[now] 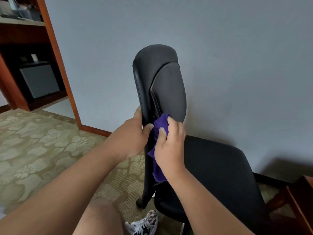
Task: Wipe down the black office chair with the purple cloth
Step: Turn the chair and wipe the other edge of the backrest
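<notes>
The black office chair point(159, 78) stands in front of me, seen side-on, its tall backrest rising at centre and its seat point(220, 167) spreading to the right. My left hand point(133, 134) grips the backrest's left edge, thumb on the near side. My right hand point(169, 146) holds the purple cloth point(160, 124) bunched against the gap between the backrest's two panels; the cloth's tail hangs down below my palm.
A grey wall stands close behind the chair. At the left are a wooden door frame point(57, 65) and a shelf unit with a small dark fridge point(39, 80). Patterned carpet point(42, 150) covers the floor. A wooden furniture corner point(301, 197) juts in at lower right. My knee and shoe are at the bottom.
</notes>
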Motion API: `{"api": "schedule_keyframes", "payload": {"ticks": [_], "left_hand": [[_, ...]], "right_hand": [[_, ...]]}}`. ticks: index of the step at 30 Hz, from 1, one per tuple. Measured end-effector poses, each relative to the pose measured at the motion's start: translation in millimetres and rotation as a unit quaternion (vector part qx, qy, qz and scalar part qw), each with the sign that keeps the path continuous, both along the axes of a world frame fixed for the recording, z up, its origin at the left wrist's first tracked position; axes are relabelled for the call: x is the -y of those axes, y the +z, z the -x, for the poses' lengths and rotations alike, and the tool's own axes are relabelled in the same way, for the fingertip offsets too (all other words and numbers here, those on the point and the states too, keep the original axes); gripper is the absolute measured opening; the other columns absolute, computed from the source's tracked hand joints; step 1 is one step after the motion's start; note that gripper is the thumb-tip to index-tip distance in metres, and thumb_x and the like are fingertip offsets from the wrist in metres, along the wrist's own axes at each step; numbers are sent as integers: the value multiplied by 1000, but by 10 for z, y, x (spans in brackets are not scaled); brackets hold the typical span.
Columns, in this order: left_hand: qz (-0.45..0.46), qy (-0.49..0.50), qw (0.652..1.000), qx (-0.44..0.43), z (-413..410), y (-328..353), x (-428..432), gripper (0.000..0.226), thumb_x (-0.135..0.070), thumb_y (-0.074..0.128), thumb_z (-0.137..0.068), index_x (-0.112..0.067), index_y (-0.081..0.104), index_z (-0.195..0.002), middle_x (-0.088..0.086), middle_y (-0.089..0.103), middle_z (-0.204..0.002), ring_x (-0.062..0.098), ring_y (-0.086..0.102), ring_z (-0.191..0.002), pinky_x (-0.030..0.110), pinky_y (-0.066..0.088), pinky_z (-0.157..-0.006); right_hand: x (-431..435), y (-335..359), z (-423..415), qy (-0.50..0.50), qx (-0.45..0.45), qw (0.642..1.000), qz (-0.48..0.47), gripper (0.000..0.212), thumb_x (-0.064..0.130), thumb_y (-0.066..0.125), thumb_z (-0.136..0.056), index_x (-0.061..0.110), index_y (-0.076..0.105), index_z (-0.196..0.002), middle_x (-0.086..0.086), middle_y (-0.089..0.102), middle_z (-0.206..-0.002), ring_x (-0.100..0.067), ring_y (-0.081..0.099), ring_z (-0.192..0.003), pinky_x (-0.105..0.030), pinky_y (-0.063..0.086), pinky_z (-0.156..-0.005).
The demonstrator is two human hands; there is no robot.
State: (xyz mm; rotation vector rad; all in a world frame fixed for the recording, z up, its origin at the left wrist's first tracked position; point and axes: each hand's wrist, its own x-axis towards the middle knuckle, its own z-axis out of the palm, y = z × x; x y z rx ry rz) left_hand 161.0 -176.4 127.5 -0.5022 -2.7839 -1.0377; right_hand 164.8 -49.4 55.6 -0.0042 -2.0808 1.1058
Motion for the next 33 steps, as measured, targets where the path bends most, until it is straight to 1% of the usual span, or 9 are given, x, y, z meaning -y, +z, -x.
{"api": "schedule_keyframes", "payload": {"ticks": [6,11,15,18,21,23,27,30,33], "left_hand": [[-34,-26,999,13,19,30,6,49,-36,41,-104,-43,22,-149,-15,66,-116,6,66,-91,30,53,-82],[-79,-16,993,91,25,207,79,33,-45,41,-96,-43,45,-129,-9,71,-99,17,70,-85,43,58,-81],[-129,10,988,90,136,564,64,57,-69,40,-78,-35,57,-120,-6,70,-109,19,68,-99,47,56,-89],[-149,5,987,64,254,814,19,54,-57,43,-76,-29,54,-120,-3,66,-112,19,64,-102,44,54,-89],[-265,-4,961,75,367,1071,-22,38,-42,39,-90,-18,55,-115,2,63,-100,19,63,-86,39,56,-76],[-269,15,962,52,461,1232,-79,43,-47,35,-94,-22,59,-120,1,67,-110,21,65,-92,40,59,-77],[-220,74,973,-22,607,1286,-194,39,-40,40,-101,-29,56,-135,-9,61,-124,17,57,-102,25,49,-69],[-215,76,973,-47,617,1210,-167,50,-29,41,-104,-26,38,-154,-10,43,-152,11,42,-136,19,35,-103],[-220,68,971,-57,611,1189,-133,49,-26,39,-105,-26,38,-154,-11,42,-152,6,43,-128,17,30,-100]], "right_hand": [[104,682,136,57,-6,997,42,37,8,50,-102,12,57,-139,3,48,-119,-11,48,-110,5,31,-82],[119,977,168,104,13,993,53,42,12,47,-102,19,55,-142,7,45,-114,-10,47,-110,0,31,-82],[70,985,99,139,29,985,96,36,30,50,-104,23,60,-138,10,48,-111,3,51,-104,-7,36,-88],[-21,1044,127,156,38,985,58,34,36,47,-105,25,63,-133,3,50,-112,20,50,-90,5,32,-76],[-49,1004,158,154,47,987,2,43,38,55,-102,26,55,-143,6,47,-115,9,51,-93,5,32,-77],[-45,963,200,139,40,989,-17,43,34,58,-101,23,56,-143,7,46,-114,2,48,-92,5,32,-78],[-99,882,230,115,-36,990,-76,32,20,60,-100,14,66,-131,4,49,-108,-3,47,-89,-5,42,-78],[-121,756,224,111,-82,984,-111,35,28,53,-96,14,69,-125,2,53,-109,-10,54,-92,-33,57,-75],[-70,830,303,100,-89,988,-77,31,26,58,-93,14,70,-119,0,57,-106,-14,58,-89,-40,58,-72]]}}
